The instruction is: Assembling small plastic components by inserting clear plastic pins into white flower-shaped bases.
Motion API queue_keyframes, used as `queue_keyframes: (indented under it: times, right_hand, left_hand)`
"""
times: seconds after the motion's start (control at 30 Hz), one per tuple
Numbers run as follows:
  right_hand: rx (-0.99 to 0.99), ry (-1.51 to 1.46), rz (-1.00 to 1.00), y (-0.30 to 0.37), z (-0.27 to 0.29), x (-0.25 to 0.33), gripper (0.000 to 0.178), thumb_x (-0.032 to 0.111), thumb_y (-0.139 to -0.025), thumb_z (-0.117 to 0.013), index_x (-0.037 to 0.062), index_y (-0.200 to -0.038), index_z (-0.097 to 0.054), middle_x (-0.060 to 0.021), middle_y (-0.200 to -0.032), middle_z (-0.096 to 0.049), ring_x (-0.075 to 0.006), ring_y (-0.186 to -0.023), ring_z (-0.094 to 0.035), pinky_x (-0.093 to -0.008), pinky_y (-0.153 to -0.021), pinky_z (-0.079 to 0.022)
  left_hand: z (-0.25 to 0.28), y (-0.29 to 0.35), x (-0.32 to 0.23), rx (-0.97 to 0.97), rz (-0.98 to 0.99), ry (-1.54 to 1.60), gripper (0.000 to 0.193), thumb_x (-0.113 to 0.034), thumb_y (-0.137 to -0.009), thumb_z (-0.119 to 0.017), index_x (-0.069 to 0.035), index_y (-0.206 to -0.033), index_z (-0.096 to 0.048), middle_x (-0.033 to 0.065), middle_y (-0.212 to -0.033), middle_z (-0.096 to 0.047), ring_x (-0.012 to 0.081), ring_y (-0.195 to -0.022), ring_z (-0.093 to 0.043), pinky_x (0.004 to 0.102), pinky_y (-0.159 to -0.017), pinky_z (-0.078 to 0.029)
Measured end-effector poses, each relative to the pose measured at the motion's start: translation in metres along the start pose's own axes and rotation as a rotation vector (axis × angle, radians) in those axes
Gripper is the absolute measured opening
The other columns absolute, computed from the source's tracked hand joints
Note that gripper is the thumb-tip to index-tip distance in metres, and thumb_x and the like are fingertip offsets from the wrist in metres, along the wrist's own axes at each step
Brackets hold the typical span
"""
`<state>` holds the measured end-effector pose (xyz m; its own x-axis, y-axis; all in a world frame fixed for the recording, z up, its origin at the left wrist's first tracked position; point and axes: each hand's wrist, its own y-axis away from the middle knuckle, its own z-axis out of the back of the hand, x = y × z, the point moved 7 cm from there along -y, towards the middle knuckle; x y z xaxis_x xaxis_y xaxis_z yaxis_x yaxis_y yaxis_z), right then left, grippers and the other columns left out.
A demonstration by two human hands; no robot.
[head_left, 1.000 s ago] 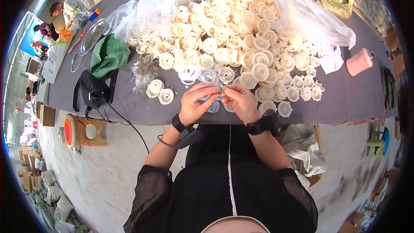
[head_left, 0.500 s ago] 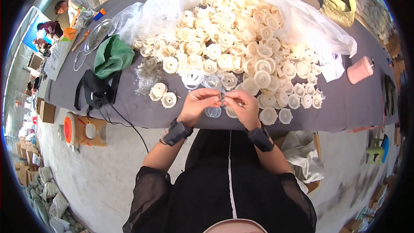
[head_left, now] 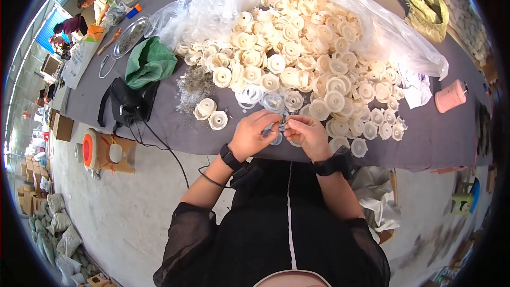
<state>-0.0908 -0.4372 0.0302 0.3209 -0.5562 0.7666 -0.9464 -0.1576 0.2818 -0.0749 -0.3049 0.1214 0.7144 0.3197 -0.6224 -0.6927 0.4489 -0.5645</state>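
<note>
My left hand [head_left: 255,134] and my right hand [head_left: 311,134] meet over the front edge of the table, both closed in a pinch. Between their fingertips is a tiny dark piece, mostly covered by the fingers and too small to name. Just beyond the hands lie clear plastic rings [head_left: 249,95] and a round cream plastic part [head_left: 292,100]. A big heap of cream round plastic parts [head_left: 292,48] spreads behind and to the right. To the left, a scatter of tiny clear and metallic bits [head_left: 195,87] lies beside a few separate cream parts [head_left: 218,120].
Clear plastic bags [head_left: 212,10] flank the heap. A green cloth bag [head_left: 150,62], a black pouch [head_left: 127,105] with cables and an oval tray [head_left: 130,37] lie left. A pink thread spool [head_left: 450,98] stands right. People [head_left: 71,25] work at the far left.
The view has shifted slightly, so the table appears further right. My hands stay together at the fingertips, but the wrists have turned and the fingers have changed their hold on the tiny piece.
</note>
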Motion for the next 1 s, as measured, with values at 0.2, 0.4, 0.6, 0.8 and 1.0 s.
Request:
queue_keyframes:
  times: [0.2,0.4,0.6,0.8,1.0]
  right_hand:
    - [-0.008,0.010,0.037,0.003,-0.007,0.000,0.019,0.011,-0.083,-0.060,-0.0023,-0.096,-0.060,-0.0091,-0.083,-0.064,-0.0151,-0.069,-0.064,-0.0246,-0.062,-0.053]
    - [-0.013,0.047,0.065,0.003,-0.001,0.003,0.018,0.010,-0.083,-0.060,-0.0021,-0.096,-0.060,-0.0097,-0.083,-0.064,-0.0156,-0.069,-0.064,-0.0244,-0.062,-0.053]
    - [-0.002,0.014,0.031,0.003,-0.002,-0.001,0.018,0.010,-0.082,-0.061,-0.0022,-0.096,-0.061,-0.0098,-0.082,-0.064,-0.0158,-0.069,-0.064,-0.0242,-0.061,-0.053]
    - [-0.033,0.163,0.173,0.006,-0.010,0.008,0.017,0.007,-0.082,-0.061,-0.0035,-0.094,-0.060,-0.0100,-0.082,-0.064,-0.0163,-0.070,-0.064,-0.0239,-0.062,-0.052]
    - [-0.013,0.491,0.566,0.009,-0.019,0.027,0.015,-0.001,-0.077,-0.064,-0.0014,-0.091,-0.062,-0.0090,-0.083,-0.064,-0.0154,-0.072,-0.063,-0.0245,-0.062,-0.052]
  left_hand:
    - [-0.001,0.000,0.003,0.016,0.062,-0.005,0.018,0.004,-0.068,-0.062,-0.001,-0.085,-0.061,0.0100,-0.081,-0.062,0.0210,-0.071,-0.062,0.0276,-0.062,-0.049]
    - [-0.001,-0.001,0.007,0.053,0.149,0.125,0.017,0.004,-0.069,-0.061,-0.001,-0.085,-0.062,0.0100,-0.079,-0.063,0.0203,-0.071,-0.062,0.0270,-0.061,-0.049]
    - [-0.002,-0.001,0.005,0.040,0.087,0.010,0.015,0.004,-0.069,-0.061,-0.001,-0.082,-0.060,0.0098,-0.077,-0.062,0.0211,-0.069,-0.062,0.0265,-0.061,-0.049]
    - [-0.006,0.004,0.022,0.025,0.244,0.066,0.010,0.002,-0.068,-0.060,-0.001,-0.077,-0.055,0.0074,-0.073,-0.060,0.0148,-0.066,-0.060,0.0259,-0.057,-0.047]
    - [-0.014,0.004,0.046,0.078,0.480,0.392,0.006,0.001,-0.069,-0.056,-0.001,-0.073,-0.052,0.0027,-0.064,-0.054,0.0085,-0.058,-0.054,0.0231,-0.050,-0.043]
